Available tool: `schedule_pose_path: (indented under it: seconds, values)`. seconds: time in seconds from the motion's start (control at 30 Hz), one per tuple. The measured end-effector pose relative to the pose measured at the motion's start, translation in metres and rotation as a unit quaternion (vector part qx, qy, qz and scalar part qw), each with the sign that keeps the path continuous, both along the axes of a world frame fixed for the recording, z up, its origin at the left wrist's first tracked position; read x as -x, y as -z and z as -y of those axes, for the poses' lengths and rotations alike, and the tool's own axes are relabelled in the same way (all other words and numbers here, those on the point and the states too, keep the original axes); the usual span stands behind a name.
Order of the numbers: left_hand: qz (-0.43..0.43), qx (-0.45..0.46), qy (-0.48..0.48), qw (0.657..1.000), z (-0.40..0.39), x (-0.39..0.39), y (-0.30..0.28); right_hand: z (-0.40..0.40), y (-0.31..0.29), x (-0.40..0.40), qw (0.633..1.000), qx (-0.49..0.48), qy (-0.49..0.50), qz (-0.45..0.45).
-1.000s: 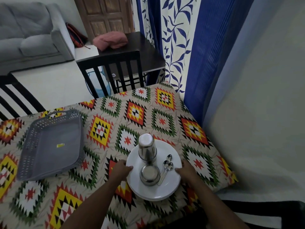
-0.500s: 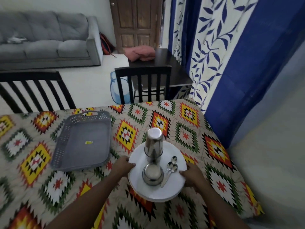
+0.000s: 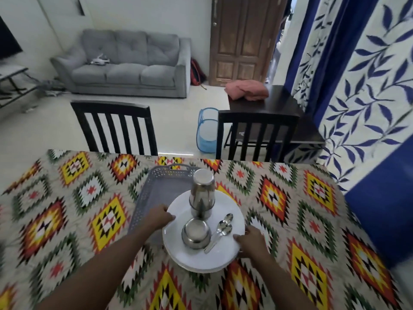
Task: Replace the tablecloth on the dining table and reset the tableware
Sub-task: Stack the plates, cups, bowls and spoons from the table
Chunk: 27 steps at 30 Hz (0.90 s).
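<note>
White plates (image 3: 223, 253) gripped at opposite rims: left hand (image 3: 159, 218) and right hand (image 3: 251, 241), fingers curled.

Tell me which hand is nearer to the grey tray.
Left. The left hand grips the plate rim right over the grey tray. The right hand grips the opposite rim, on the side away from the tray.

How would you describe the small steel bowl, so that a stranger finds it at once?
Start at the patterned tablecloth, then find the white plate held at both sides near the front edge. The bowl sits upside down on it, beside the spoons; it is low and round, unlike the tall steel cup behind it.
</note>
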State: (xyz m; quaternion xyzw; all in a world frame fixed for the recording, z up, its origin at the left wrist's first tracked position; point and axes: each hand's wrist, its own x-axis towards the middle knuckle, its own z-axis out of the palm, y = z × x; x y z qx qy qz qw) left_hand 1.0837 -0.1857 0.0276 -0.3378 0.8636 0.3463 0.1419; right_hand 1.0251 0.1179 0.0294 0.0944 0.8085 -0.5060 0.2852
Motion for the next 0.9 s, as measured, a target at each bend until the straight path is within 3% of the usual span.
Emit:
schedule_pose_path:
  seconds: [0.27,0.53,0.9]
  values:
    - [0.038,0.085,0.044,0.995,0.110,0.046,-0.003,0.117,0.007,-0.012,0.995,0.006,0.100,-0.010]
    - [0.082,0.118,0.073,0.987,0.158,0.095,0.016,0.181,0.031,-0.015,0.984,-0.015,0.178,0.016]
    - [0.086,0.155,0.107,0.978,0.169,0.110,0.052,0.212,0.065,-0.007,0.986,-0.127,0.107,0.018]
